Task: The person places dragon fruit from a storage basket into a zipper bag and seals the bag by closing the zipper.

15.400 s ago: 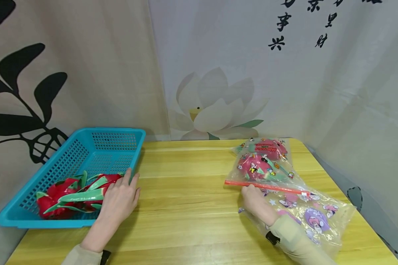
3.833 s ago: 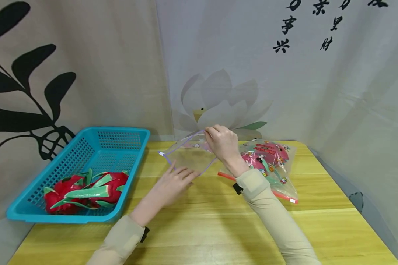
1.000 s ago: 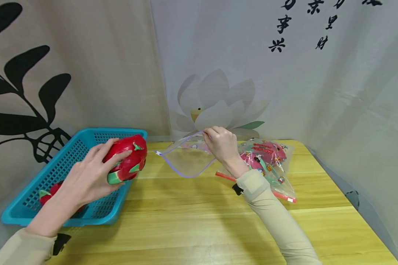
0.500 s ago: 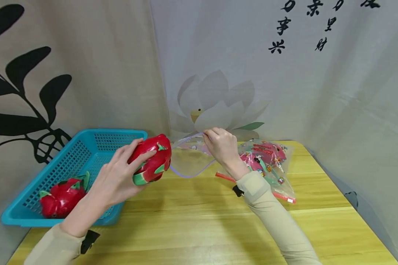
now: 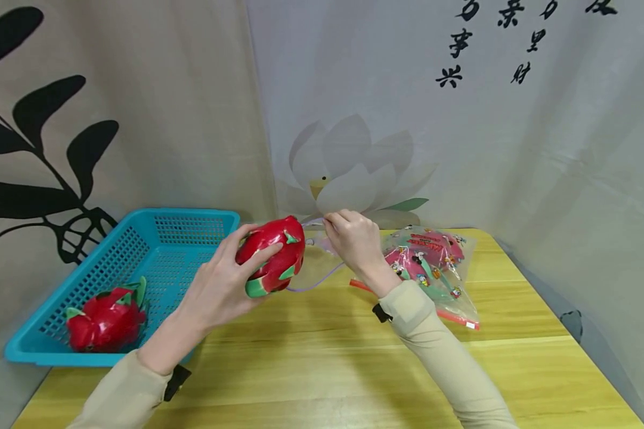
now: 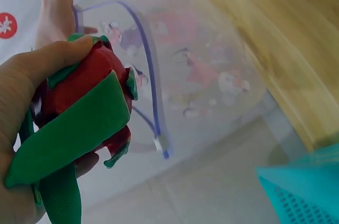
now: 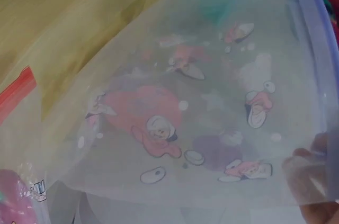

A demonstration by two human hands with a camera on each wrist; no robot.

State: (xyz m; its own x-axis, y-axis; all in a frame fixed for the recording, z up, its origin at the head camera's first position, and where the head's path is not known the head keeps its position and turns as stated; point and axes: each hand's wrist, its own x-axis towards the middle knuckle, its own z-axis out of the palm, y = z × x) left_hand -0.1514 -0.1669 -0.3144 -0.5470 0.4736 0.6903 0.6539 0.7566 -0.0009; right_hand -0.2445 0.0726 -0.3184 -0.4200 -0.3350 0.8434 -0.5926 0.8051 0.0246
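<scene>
Between the desk's (image 5: 311, 369) left-edge basket (image 5: 188, 239) and far-edge red-zipped bag (image 5: 434, 262), a dragon fruit (image 5: 276, 253) is gripped by the left hand (image 5: 220, 283), a purple-zipped bag (image 7: 212, 102) pinched by the right hand (image 5: 356, 245).

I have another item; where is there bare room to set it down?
On the table, bare wood lies at the front between the sleeves, and right of the filled bag toward the table's edge. The blue basket is bare behind its red fruit. Crowded: the back middle, with left hand, held fruit, purple-rimmed bag and right hand.
</scene>
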